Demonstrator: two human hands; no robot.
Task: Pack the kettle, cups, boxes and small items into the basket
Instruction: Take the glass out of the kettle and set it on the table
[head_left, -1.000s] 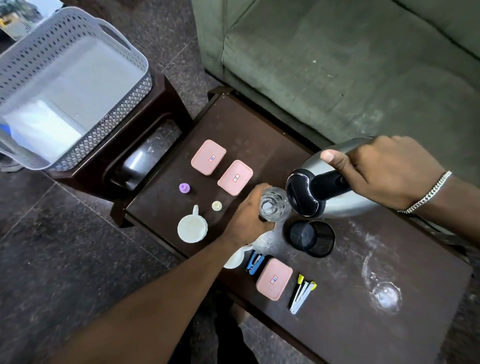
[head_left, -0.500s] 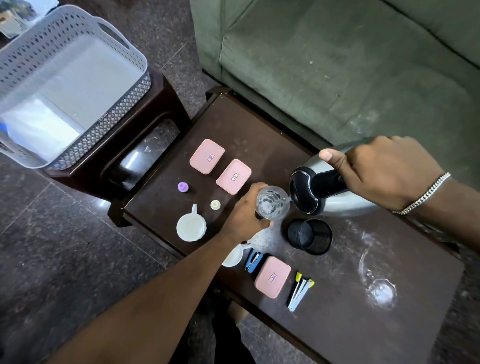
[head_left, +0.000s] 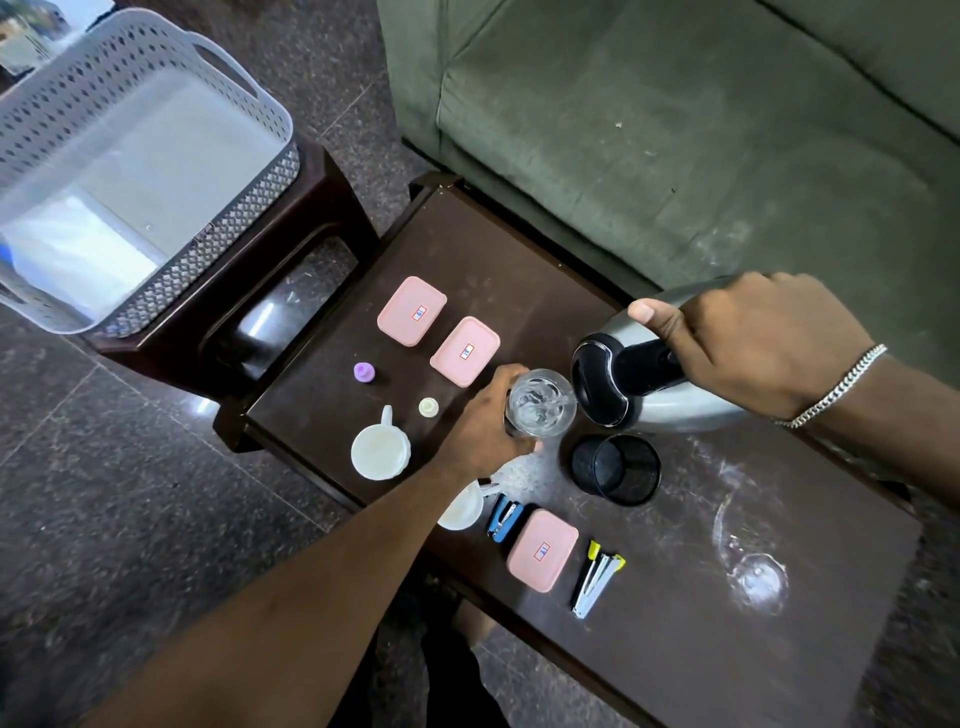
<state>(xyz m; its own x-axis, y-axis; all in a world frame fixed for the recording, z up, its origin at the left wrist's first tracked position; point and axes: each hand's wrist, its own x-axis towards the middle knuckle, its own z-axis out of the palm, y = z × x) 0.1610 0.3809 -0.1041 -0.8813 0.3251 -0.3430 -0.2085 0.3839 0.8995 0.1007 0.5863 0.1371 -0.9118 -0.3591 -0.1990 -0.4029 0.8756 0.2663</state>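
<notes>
The right hand (head_left: 748, 338) is closed around the black handle of the steel kettle (head_left: 670, 395), thumb laid along the top; the kettle is tilted with its spout over the clear glass (head_left: 540, 402), a thin stream running into it. The left hand (head_left: 485, 426) is wrapped around that glass from its left side, holding it upright on the dark table (head_left: 675, 649). Just in front of the kettle stands a black mesh cup (head_left: 615, 467). Two pink boxes (head_left: 412, 310) lie beyond the left hand, a third pink box (head_left: 542, 550) near the front edge between a blue stapler (head_left: 504, 518) and a yellow-tipped stapler (head_left: 597, 579). A white cup (head_left: 381, 449) stands left of the hand, a second white cup (head_left: 462, 506) partly hidden under the forearm. The grey basket (head_left: 244, 223) sits on a stool at far left, well apart, with none of these items in it
</notes>
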